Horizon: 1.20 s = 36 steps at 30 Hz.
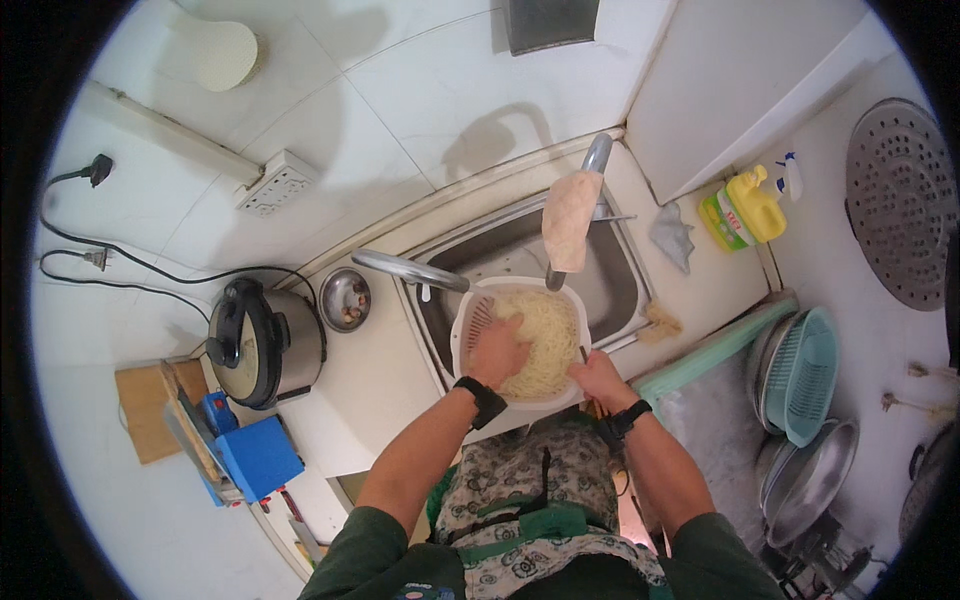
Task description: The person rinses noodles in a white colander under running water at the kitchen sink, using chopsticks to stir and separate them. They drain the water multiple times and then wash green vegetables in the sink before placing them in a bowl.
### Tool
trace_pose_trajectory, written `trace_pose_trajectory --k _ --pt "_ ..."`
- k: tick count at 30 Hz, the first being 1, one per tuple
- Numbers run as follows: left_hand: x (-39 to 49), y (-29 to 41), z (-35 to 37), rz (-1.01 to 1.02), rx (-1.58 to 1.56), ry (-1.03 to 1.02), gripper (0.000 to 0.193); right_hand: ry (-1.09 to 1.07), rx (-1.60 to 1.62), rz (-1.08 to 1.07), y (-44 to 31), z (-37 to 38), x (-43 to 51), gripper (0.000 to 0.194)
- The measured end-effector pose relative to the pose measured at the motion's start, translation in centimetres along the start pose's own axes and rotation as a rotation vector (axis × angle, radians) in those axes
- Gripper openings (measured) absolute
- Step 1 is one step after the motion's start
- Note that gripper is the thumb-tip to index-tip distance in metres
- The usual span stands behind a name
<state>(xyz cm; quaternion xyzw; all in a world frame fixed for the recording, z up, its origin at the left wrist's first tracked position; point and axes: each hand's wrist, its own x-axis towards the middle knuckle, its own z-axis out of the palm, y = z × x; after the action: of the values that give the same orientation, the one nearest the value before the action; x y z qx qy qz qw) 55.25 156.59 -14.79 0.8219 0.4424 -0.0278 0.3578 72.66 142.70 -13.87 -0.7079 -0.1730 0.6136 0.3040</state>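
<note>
A white plastic colander [457, 339] full of pale noodles [551, 337] is at the front edge of the stainless steel sink [622, 277]. My left hand [501, 354] lies in the colander with its fingers spread, touching the noodles; its fingertips are partly among the strands. My right hand [598, 377] is closed around the colander's right rim. A thin dark piece shows by its fingers, too small to identify. Above the colander's left side ends a grey faucet spout [409, 270]. A second spout [598, 154], draped with a pink cloth [572, 217], reaches down near the far rim.
Left of the sink stand a metal bowl [345, 300] with small pieces inside and an electric pressure cooker [262, 345]. A knife rack [259, 457] is farther left. On the right are a yellow detergent bottle [742, 210], grey cloth [673, 236], teal basket [802, 379] and metal basins [814, 484].
</note>
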Motion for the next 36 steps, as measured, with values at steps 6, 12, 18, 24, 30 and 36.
trace_pose_trajectory --k 6,12,18,24,30,36 --pt "-3.7 3.2 -1.1 0.246 -0.073 -0.074 0.032 0.005 0.029 0.020 0.7 0.1 -0.6 0.019" --pt "-5.7 1.9 -4.0 0.402 -0.202 -0.137 0.041 -0.043 0.036 -0.011 0.6 0.0 -1.0 0.020" --pt "-0.8 -0.6 -3.2 0.135 0.153 0.144 0.058 -0.035 0.079 0.018 -0.6 0.4 -0.5 0.020" --pt "4.3 -0.6 -0.8 -0.101 -0.061 -0.061 0.072 -0.004 0.155 0.013 -1.3 1.7 1.8 0.018" --pt "1.5 0.6 -1.8 0.057 0.013 -0.144 0.052 0.013 0.202 0.087 -2.2 1.5 2.8 0.013" --pt "-2.3 2.7 -6.9 0.179 0.094 -0.127 0.046 -0.033 0.182 0.098 -3.3 1.2 4.0 0.012"
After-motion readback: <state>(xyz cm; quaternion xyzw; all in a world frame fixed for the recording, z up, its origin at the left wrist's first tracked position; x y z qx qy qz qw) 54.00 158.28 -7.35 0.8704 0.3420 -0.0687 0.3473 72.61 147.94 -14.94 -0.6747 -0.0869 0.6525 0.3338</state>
